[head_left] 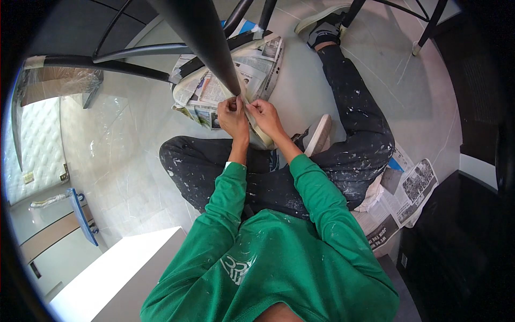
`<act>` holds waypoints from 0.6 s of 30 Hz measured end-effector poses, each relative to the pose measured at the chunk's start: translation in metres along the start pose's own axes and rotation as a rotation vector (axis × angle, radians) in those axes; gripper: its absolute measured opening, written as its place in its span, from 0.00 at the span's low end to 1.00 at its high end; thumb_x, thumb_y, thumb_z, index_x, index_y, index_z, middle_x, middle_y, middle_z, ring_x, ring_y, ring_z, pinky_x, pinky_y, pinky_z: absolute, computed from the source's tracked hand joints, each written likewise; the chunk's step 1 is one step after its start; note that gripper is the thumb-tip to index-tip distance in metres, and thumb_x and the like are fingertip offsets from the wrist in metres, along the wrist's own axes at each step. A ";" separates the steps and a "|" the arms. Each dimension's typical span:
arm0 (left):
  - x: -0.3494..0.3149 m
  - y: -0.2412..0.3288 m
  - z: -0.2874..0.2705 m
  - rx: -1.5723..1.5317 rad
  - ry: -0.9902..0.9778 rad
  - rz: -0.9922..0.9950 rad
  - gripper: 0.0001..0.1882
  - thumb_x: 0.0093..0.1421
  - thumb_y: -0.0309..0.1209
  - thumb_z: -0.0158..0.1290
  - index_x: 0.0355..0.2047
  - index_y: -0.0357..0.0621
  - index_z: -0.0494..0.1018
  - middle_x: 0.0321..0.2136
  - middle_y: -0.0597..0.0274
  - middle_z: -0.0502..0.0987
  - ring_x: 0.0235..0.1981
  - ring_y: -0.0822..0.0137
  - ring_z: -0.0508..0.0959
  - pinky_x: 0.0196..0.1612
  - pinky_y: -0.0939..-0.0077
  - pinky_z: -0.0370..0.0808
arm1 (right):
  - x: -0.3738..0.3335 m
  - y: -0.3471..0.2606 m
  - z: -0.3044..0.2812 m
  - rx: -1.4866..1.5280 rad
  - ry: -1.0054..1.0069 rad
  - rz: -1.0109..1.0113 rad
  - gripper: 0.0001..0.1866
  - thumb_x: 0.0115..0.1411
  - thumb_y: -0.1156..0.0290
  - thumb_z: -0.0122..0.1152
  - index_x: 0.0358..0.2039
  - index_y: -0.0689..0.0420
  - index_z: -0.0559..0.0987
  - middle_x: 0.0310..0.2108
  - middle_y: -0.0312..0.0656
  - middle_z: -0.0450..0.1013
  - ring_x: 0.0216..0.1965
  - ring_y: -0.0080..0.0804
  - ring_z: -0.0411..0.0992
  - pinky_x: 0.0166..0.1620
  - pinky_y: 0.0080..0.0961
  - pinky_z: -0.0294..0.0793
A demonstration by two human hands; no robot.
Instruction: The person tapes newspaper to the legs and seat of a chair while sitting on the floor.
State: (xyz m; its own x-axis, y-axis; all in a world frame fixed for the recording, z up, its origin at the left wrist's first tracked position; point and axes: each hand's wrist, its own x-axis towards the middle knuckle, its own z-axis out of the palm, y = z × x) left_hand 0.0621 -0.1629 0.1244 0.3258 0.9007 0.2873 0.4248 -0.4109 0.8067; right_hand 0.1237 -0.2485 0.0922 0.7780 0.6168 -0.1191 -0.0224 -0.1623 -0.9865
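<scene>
Two hands meet at the lower end of a dark leg (206,45), upper centre of the frame. Your left hand (233,119) has thumb and fingers bunched against the tip; your right hand (266,118) seems to pinch the edge of a pale strip (261,134) just beside it. You cannot tell from this view whether the left fingers hold the strip too. Expect the leg to be rigid, fairly weighty and smooth, so steady it close to its end. Treat the strip as thin, soft and easily creased or torn; take it by the edge, with fingertips. Newspaper (260,67) lies beneath, likely to slide or rustle if you lean on it. A dark bar (145,51) crowds you from the upper left, while a shoe (320,135) sits close, right of centre.
</scene>
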 end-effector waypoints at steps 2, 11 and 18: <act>-0.001 0.001 0.001 0.008 -0.003 -0.007 0.11 0.60 0.34 0.66 0.32 0.38 0.82 0.27 0.57 0.77 0.26 0.59 0.77 0.33 0.62 0.72 | 0.001 0.000 -0.001 -0.018 0.007 0.003 0.15 0.65 0.61 0.66 0.35 0.63 0.82 0.24 0.46 0.78 0.26 0.32 0.76 0.32 0.32 0.74; -0.001 0.000 0.004 -0.030 0.023 -0.032 0.10 0.59 0.33 0.66 0.32 0.37 0.82 0.26 0.57 0.77 0.27 0.60 0.76 0.34 0.63 0.72 | 0.004 -0.008 -0.003 -0.223 0.049 0.096 0.23 0.64 0.53 0.64 0.30 0.64 0.84 0.27 0.58 0.78 0.32 0.58 0.79 0.35 0.45 0.76; -0.001 -0.004 0.007 -0.004 0.066 -0.004 0.08 0.57 0.30 0.67 0.32 0.37 0.82 0.26 0.58 0.77 0.27 0.60 0.76 0.34 0.63 0.72 | 0.011 -0.008 -0.003 -0.278 0.023 0.139 0.27 0.62 0.47 0.63 0.28 0.63 0.84 0.26 0.60 0.77 0.31 0.61 0.78 0.34 0.47 0.76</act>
State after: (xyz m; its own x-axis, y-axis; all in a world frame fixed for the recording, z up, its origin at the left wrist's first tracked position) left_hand 0.0656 -0.1626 0.1173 0.2677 0.9097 0.3176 0.4225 -0.4070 0.8098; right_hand 0.1341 -0.2431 0.0994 0.7937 0.5566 -0.2453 0.0400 -0.4502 -0.8921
